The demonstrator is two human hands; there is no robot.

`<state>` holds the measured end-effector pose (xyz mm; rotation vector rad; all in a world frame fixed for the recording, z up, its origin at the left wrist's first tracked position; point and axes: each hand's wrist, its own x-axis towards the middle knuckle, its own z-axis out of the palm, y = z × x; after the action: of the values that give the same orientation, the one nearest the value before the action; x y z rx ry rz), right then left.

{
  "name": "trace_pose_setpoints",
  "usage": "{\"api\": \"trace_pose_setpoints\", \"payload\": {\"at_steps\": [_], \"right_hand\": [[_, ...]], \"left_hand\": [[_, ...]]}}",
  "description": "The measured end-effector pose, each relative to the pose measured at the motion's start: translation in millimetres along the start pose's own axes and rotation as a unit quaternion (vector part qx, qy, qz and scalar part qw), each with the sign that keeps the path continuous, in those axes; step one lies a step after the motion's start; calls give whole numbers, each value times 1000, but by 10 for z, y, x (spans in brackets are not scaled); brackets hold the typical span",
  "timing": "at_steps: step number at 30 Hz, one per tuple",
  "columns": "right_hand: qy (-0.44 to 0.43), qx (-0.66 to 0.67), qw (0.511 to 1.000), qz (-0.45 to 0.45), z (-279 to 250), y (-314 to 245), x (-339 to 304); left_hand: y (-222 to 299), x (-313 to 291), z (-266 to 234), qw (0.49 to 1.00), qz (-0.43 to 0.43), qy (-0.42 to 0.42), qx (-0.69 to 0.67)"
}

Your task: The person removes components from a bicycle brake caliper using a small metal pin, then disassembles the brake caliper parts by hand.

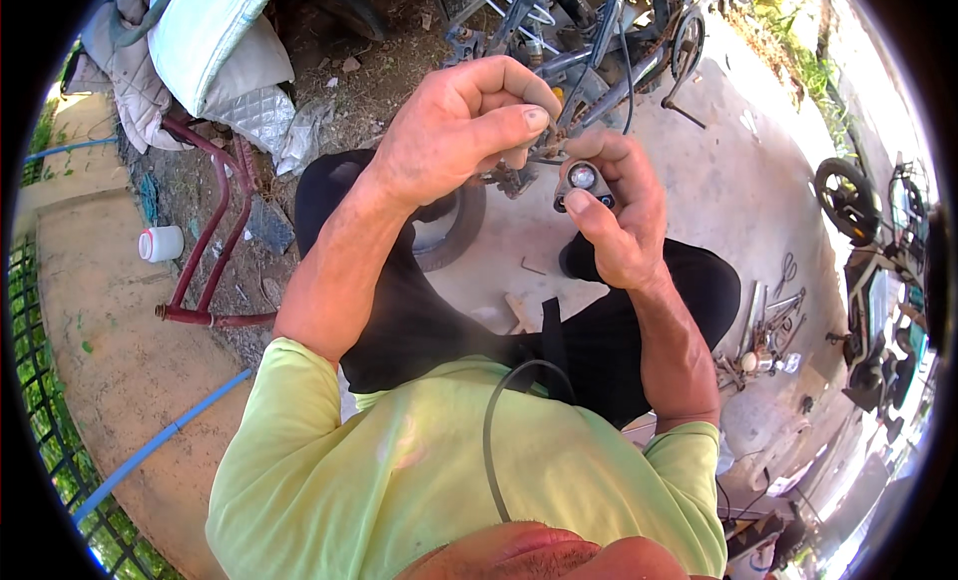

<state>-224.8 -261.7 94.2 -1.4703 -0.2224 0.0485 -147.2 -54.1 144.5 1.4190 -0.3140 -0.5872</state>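
Between the thumb and fingers of my right hand (629, 216) is a small black part with a shiny round centre (583, 177), perhaps a small lamp; its exact kind is uncertain. My left hand (454, 131) is beside it, slightly farther up, with thumb and fingers pinched together. Whatever is in that pinch is too small or hidden to name. Just beyond both hands stands a bicycle (599, 56) with dark tubes and a crank (689, 56). A black tyre (464, 231) shows partly behind my left forearm.
An L-shaped hex key (533, 271) lies on the concrete between my knees. Several hand tools (768, 335) are heaped at the right. A dark red bicycle frame (215, 231) and a white jar (162, 244) are at the left. Another bicycle (878, 300) is at the far right.
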Motion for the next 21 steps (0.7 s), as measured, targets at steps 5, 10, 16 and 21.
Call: {"api": "trace_pose_setpoints", "payload": {"at_steps": [5, 10, 16, 21], "right_hand": [[0, -21, 1000, -3, -8, 36, -6], [17, -40, 999, -28, 8, 103, -8], [35, -77, 995, -51, 9, 132, 0], [41, -62, 996, -53, 20, 140, 2]], "left_hand": [[-2, -14, -3, 1000, -2, -6, 0], [-23, -18, -10, 1000, 3, -9, -10], [-25, -24, -15, 1000, -4, -9, -23], [-123, 4, -125, 965, -18, -117, -234]]}}
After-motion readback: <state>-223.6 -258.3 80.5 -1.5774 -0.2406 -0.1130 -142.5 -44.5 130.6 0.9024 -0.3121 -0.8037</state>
